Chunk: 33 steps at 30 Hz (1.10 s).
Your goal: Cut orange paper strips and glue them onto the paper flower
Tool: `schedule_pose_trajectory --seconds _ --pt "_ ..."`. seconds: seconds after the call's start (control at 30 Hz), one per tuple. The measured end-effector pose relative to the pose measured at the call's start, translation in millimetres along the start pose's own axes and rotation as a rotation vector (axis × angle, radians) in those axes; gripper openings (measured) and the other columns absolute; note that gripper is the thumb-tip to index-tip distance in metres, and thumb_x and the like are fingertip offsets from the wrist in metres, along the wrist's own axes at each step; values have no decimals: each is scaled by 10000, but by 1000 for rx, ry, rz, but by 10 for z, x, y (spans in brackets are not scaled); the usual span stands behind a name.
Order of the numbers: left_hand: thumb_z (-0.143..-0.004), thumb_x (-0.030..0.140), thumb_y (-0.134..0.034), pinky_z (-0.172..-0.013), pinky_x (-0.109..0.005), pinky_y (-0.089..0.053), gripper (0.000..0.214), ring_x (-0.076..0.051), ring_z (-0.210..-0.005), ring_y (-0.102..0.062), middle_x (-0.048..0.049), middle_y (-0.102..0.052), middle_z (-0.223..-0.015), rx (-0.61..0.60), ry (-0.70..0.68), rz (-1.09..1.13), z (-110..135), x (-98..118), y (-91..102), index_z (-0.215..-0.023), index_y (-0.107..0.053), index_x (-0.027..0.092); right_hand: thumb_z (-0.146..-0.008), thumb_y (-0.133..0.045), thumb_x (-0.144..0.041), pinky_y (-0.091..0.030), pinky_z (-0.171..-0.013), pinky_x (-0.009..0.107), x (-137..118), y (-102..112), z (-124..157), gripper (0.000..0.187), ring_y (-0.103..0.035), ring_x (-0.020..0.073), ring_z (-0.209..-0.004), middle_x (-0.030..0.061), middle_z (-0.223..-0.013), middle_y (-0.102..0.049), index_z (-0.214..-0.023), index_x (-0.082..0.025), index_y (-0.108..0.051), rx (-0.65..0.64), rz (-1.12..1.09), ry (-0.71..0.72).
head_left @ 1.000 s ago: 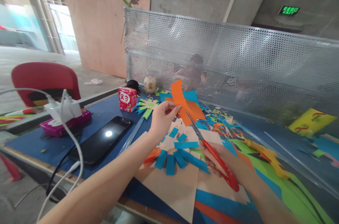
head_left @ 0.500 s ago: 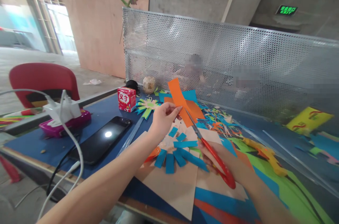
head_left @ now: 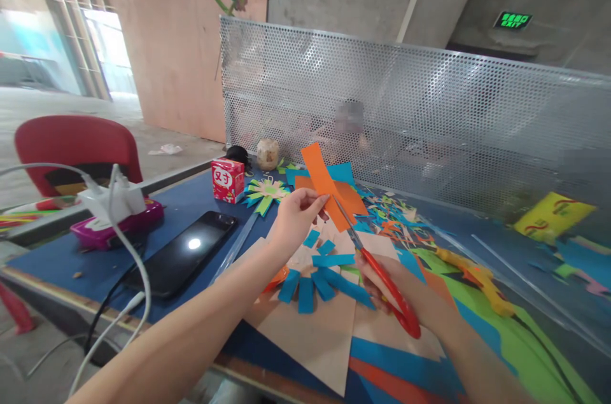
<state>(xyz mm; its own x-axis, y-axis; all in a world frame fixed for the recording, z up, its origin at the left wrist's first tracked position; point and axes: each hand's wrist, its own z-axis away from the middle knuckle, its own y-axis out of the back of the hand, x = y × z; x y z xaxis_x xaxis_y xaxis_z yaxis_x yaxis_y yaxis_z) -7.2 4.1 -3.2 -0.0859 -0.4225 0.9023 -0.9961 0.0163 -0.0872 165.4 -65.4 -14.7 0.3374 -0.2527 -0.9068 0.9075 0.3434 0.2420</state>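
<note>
Head view: left hand (head_left: 300,213) pinches an orange strip (head_left: 316,165) above the surface (head_left: 184,197), between its near and far edges; right hand (head_left: 400,275) is clamped on red scissors (head_left: 371,260). Blades this close could nip the left fingertips; the strip, pinched at one side, might twist.

green sign (head_left: 513,21): EXIT, characters above blurred | red box (head_left: 228,181): 又寸 | yellow packet (head_left: 554,217): print illegible

Left fingers (head_left: 317,207) pinch an orange paper strip (head_left: 327,182); right fingers (head_left: 370,277) grip scissors (head_left: 380,275) (red-handled).
</note>
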Motion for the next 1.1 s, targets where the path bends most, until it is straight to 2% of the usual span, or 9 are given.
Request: schedule_pose_trajectory --seconds 0.17,0.33,0.53,0.8,1.1 --pt "-717 295 -575 -396 -179 -369 185 -73 -401 -497 4 -562 -465 -18 3 2 13 -5 -24 -636 -518 138 -749 -433 -410 -289 -333 182 81 27 -73 219 -332 54 -359 -59 -518 -405 -675 -206 -409 35 -84 -74" --pt "-715 314 -577 -396 -178 -368 198 -77 -411 -505 3 -563 -465 -6 6 1 6 8 -13 -642 -518 140 -744 -428 -466 -300 -327 194 80 39 -94 277 -331 59 -324 -63 -452 -376 -655 -204 -406 25 -30 -112" --pt "-716 308 -575 -390 -178 -359 198 -70 -388 -481 8 -558 -449 -30 8 2 8 -34 -31 -630 -503 145 -732 -449 -486 -297 -342 192 76 31 -95 303 -335 57 -340 -67 -455 -378 -638 -207 -382 39 -49 -78" --pt "-712 334 -578 -390 -179 -358 217 -76 -401 -494 2 -564 -452 -41 18 1 16 -72 -34 -623 -504 151 -731 -439 -476 -287 -323 195 64 24 -101 282 -321 61 -325 -72 -438 -347 -656 -210 -386 43 -57 -125" --pt "-688 347 -602 -401 -189 -370 232 -76 -389 -484 10 -552 -436 -86 40 33 40 -69 -51 -608 -511 149 -709 -467 -548 -286 -363 197 133 52 -109 362 -312 52 -371 -77 -496 -334 -665 -211 -341 50 67 10"
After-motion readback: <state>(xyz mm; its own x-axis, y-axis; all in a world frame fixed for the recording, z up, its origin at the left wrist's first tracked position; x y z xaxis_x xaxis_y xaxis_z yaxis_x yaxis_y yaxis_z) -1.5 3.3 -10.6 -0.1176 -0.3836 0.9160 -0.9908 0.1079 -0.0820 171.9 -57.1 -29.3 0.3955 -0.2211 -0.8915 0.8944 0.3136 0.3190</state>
